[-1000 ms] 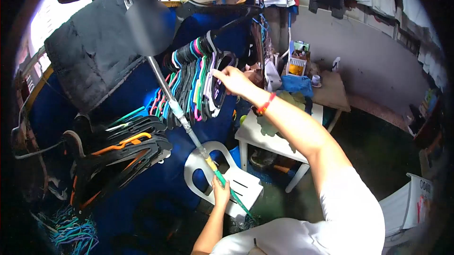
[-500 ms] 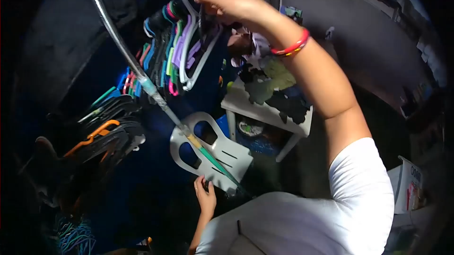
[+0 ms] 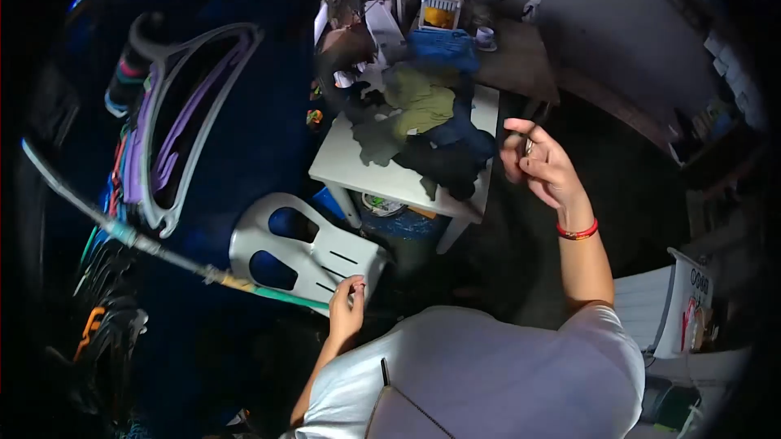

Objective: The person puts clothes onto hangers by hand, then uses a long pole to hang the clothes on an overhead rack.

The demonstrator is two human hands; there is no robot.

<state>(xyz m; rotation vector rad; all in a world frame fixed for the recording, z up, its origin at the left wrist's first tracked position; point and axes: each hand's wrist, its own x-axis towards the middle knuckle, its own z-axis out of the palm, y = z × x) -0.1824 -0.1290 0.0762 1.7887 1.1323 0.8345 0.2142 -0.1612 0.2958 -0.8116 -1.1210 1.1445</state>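
Note:
My left hand (image 3: pixel 347 307) is low in the middle, over the white plastic chair (image 3: pixel 346 256), its fingers closed. The green end of a long taped pole (image 3: pixel 163 252) meets this hand; whether the fingers grip the pole or something else I cannot make out. My right hand (image 3: pixel 543 164) is raised at the right of the white table, fingers bent and apart, with nothing visible in it. A red bangle (image 3: pixel 578 231) is on that wrist. At upper left hang a grey hanger (image 3: pixel 207 134) and a purple hanger (image 3: pixel 134 150), away from both hands.
Dark and olive clothes (image 3: pixel 423 109) lie on the white table (image 3: pixel 342 154). Behind it, a brown table (image 3: pixel 521 61) bears a cup (image 3: pixel 486 38), near a white basket (image 3: pixel 439 12). More dark hangers (image 3: pixel 110 276) crowd the left side. A white box (image 3: pixel 671 305) stands at right.
My right hand has left the hangers and moved right and down. The view has shifted, so hangers, chair and table appear farther left. The pole now slants less steeply, its green end at my left hand.

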